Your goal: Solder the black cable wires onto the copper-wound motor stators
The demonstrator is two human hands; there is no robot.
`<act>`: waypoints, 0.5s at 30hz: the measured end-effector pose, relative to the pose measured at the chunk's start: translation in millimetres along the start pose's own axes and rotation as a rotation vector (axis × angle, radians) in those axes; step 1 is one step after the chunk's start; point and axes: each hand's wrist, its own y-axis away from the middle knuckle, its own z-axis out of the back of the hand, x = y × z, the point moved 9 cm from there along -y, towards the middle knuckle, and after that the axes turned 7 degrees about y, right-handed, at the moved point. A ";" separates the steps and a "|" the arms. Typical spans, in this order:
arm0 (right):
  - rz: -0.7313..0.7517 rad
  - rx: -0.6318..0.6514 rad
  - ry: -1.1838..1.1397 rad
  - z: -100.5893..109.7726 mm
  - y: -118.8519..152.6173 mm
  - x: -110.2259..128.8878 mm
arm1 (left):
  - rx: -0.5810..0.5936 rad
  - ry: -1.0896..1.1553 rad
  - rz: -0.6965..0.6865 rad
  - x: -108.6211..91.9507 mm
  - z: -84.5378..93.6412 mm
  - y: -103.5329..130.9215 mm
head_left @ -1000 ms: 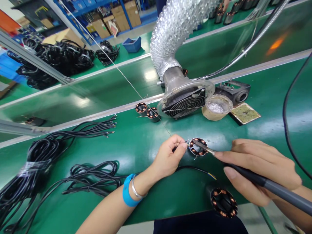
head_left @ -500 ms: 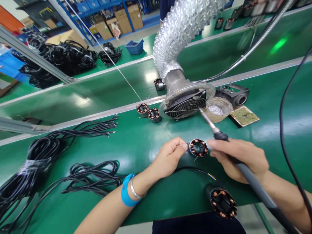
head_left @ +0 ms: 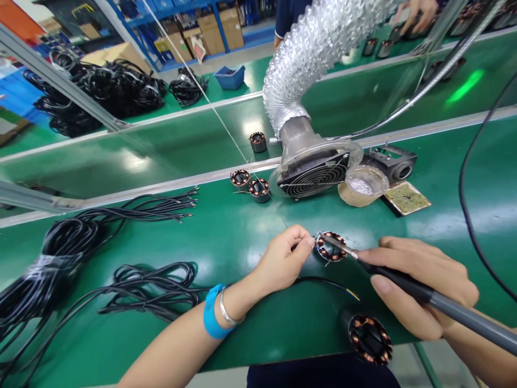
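My right hand (head_left: 424,283) is closed round a soldering iron (head_left: 407,281), whose tip lies over the rim of a ring-shaped stator with copper windings (head_left: 330,258). At that stator's left edge, my left hand (head_left: 285,256) is pinched shut on thin wire; how many strands its fingers hold is hidden. A fine solder wire (head_left: 226,129) runs down from above towards this hand. Below the wrist passes a black cable (head_left: 323,279) with yellow and blue wire ends bared. Another stator (head_left: 369,338) rests at the table's front edge.
A fume extractor (head_left: 315,175) with a silver duct stands behind the stator. To its right are a pot (head_left: 363,186), a sponge tray (head_left: 407,198) and an iron stand (head_left: 390,161). Bundled black cables (head_left: 60,242) lie left. Across the partition, a co-worker's hand (head_left: 418,13) shows.
The soldering iron's tip has come down from beside the pot to the stator's rim, and my right hand has shifted right. My left hand keeps its pinch at the stator. A co-worker's hand has appeared.
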 end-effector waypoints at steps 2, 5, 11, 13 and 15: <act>-0.011 0.004 -0.005 -0.6 0.3 -0.1 | 0.001 -0.005 -0.006 -1.2 -0.1 -0.1; -0.011 0.017 -0.011 -4.1 0.4 -0.7 | 0.003 0.001 -0.004 -2.2 -0.3 0.2; 0.008 0.026 -0.030 -6.2 -1.5 1.2 | -0.002 0.015 0.006 -1.9 -0.6 1.5; 0.003 0.030 -0.032 -5.6 -1.6 1.0 | 0.000 0.024 0.011 -1.9 -1.1 1.8; 0.006 0.024 -0.046 -3.8 -0.8 1.3 | -0.002 0.027 0.010 -2.5 -1.2 1.8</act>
